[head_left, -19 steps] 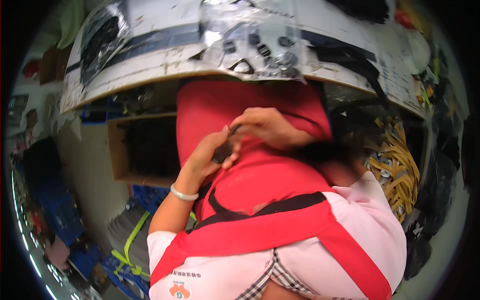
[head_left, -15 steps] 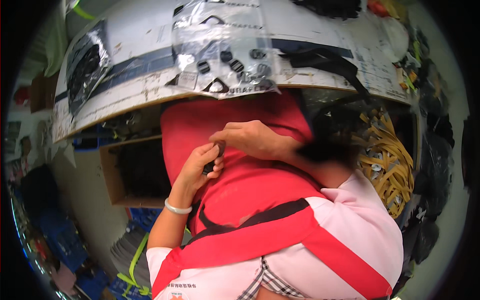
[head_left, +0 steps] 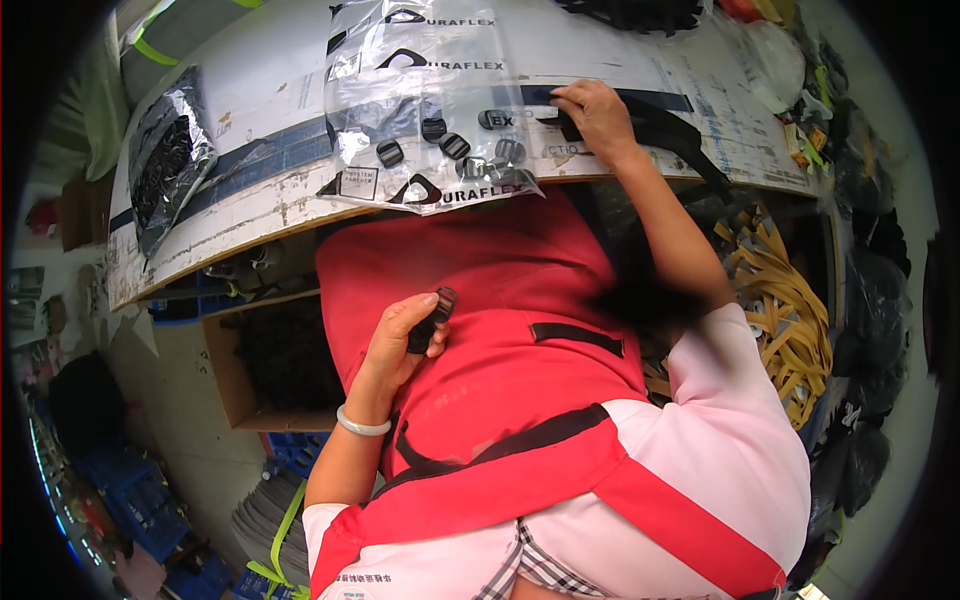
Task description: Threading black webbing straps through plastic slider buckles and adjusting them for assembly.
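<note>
While our left hand sits low over the red apron, we pinch a small black plastic buckle between thumb and fingers, held just above the lap and well apart from the desk. We wear a pale bangle on that wrist. Our right hand reaches up onto the desk, fingers curled down and pressed on a black webbing strap that runs along the desk and droops over its front edge at the right; we cannot tell if the fingers actually close around it or just press on it. Just beside that hand, to its left, lies a clear plastic bag with several black buckles lying on or inside it. Further left on the desk sits another clear bag of dark parts. Under the desk, left of the apron, we see an open cardboard box with dark contents. To the right, below the desk edge, a heap of yellow straps lies tangled. Blue crates show at lower left on the floor.
</note>
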A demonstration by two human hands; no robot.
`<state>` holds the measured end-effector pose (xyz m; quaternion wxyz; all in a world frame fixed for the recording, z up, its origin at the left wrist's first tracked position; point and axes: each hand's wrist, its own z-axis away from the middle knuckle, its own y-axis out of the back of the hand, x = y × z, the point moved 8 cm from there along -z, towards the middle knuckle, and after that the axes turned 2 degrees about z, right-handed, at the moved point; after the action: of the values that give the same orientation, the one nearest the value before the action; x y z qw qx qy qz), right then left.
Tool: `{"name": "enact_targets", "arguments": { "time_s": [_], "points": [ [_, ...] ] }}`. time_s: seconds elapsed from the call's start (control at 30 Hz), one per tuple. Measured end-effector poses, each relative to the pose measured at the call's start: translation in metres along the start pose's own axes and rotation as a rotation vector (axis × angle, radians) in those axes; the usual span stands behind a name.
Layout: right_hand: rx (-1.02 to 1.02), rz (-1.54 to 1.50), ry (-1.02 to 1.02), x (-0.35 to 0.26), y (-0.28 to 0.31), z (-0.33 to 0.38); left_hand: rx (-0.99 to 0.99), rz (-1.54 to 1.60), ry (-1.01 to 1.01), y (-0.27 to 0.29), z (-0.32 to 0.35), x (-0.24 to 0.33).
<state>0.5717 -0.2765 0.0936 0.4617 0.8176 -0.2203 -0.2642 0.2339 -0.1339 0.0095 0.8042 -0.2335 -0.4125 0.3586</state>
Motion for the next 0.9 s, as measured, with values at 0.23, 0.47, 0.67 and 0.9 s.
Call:
{"name": "enact_targets", "arguments": {
  "time_s": [0.23, 0.47, 0.67, 0.9],
  "points": [
    [0.051, -0.147, 0.099, -0.024, 0.023, -0.002, 0.016, 0.017, -0.013, 0.001, 0.001, 0.001],
    [-0.005, -0.226, 0.053, -0.018, 0.017, 0.003, 0.011, -0.019, -0.025, 0.001, 0.000, -0.001],
    [-0.173, -0.106, 0.040, -0.013, -0.002, -0.006, 0.019, -0.018, -0.041, 0.006, -0.001, -0.003],
    [-0.388, -0.241, 0.003, -0.008, -0.017, -0.005, 0.010, -0.016, -0.052, 0.006, -0.002, -0.004]
  ]
}}
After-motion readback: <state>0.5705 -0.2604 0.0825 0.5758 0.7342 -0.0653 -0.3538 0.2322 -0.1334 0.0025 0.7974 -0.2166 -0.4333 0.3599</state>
